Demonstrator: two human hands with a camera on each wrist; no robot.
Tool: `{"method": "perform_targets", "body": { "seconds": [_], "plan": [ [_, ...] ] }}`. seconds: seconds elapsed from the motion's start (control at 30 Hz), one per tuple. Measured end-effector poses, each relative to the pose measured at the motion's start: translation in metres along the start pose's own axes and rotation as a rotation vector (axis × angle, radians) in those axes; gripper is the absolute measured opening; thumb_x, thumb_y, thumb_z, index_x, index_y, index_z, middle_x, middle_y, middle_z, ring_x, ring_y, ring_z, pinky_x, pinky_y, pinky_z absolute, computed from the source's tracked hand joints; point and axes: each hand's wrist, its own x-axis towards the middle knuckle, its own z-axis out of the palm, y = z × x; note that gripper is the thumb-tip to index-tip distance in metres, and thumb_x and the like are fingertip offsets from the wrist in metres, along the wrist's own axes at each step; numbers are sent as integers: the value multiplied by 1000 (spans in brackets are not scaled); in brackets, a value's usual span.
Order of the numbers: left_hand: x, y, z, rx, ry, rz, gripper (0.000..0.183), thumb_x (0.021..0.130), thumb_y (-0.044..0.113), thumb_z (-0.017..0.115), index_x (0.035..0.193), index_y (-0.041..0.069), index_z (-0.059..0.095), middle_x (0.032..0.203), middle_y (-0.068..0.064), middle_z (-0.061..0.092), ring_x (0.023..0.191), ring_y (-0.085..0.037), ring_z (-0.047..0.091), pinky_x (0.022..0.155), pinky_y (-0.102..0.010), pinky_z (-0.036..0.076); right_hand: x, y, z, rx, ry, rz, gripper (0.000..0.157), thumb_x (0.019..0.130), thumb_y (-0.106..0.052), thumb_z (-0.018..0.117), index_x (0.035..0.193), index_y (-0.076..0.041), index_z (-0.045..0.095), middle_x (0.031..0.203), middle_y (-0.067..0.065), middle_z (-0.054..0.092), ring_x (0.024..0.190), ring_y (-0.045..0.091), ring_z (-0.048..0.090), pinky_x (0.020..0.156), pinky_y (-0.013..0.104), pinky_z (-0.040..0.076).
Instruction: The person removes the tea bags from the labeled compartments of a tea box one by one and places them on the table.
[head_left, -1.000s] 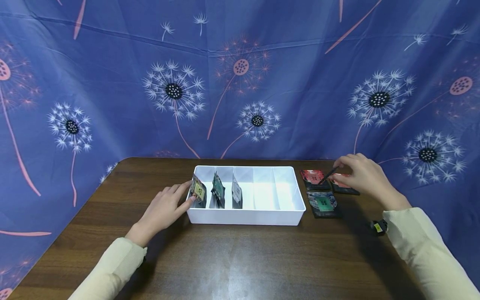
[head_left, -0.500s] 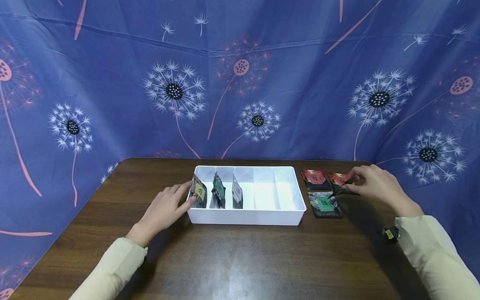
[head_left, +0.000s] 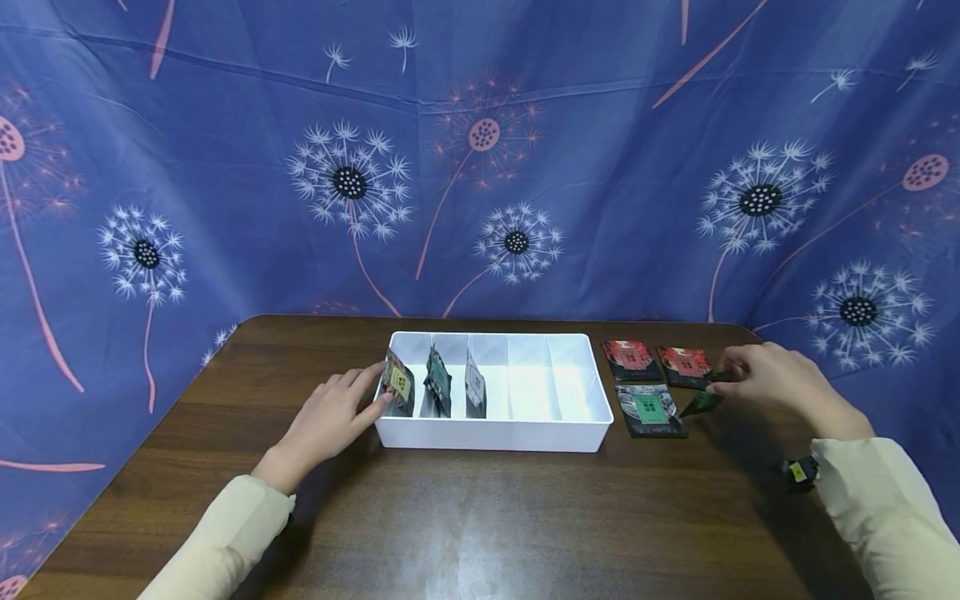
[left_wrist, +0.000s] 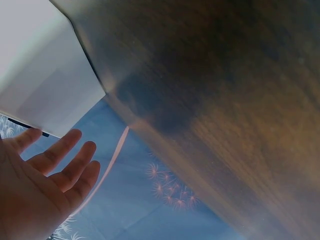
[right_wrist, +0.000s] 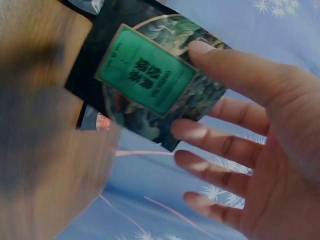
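Note:
My right hand (head_left: 780, 385) pinches a dark tea bag packet with a green label (right_wrist: 146, 70) between thumb and fingers. It is tilted, just right of the packets on the table: a green-labelled one (head_left: 651, 410) and two red-labelled ones, one on the left (head_left: 630, 358) and one on the right (head_left: 684, 365). My left hand (head_left: 326, 422), fingers extended, rests at the left end of a white divided box (head_left: 491, 433). Its fingertips touch the box beside a yellow-labelled packet (head_left: 400, 385). A dark green packet (head_left: 438, 382) and a pale-labelled packet (head_left: 475, 387) stand in the following compartments.
The box stands on a brown wooden table (head_left: 420, 517), with the loose packets to its right. Behind the table hangs a blue dandelion-print cloth (head_left: 600, 167).
My right hand has moved right and slightly towards the front with the green-labelled packet, uncovering the right red-labelled packet. The left hand and box have stayed in place.

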Motion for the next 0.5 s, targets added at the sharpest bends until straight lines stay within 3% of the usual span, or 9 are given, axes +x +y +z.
{"method": "perform_targets", "body": {
  "seconds": [0.23,0.5],
  "plan": [
    [-1,0,0,-7,0,-2,62,90,56,41,141,20,35,133,-12,49,116,-35,49,92,-56,38,0,2,-1,-9,-112,29,42,71,-55,67,82,-15,61,63,-4,46,59,13,42,49,29,27],
    [-1,0,0,-15,-2,-4,62,91,57,39,141,20,35,134,-12,48,117,-36,48,92,-57,38,1,3,9,-1,-66,19,33,73,-46,69,81,-15,59,62,-4,43,58,13,40,49,29,22]
  ]
}}
